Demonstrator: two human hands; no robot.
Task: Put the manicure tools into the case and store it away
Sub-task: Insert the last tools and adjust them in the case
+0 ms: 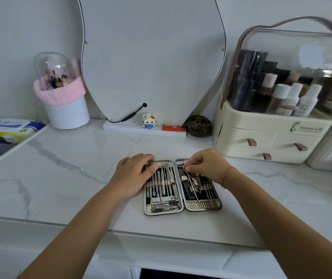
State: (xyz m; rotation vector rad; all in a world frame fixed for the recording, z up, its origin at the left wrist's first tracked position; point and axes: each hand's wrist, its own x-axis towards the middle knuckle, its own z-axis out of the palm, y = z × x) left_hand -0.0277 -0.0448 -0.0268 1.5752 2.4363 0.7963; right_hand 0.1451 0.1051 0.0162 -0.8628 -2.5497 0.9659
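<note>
A manicure case (203,206) lies open flat on the white marble table, near its front edge. Its left half holds several steel tools (162,183) under gold elastic bands, with nail clippers at the bottom. My left hand (133,174) rests flat on the case's left edge, fingers over the top-left corner. My right hand (206,166) hovers over the right half, fingertips pinched on a thin metal tool (189,179) that slants down into the elastic band there.
A cream drawer organizer (270,141) with a clear lid stands at the right. A mirror (153,57) leans at the back, with a small figurine, red item and brown ornament at its base. A brush holder (66,109) and wipes pack (9,129) sit left.
</note>
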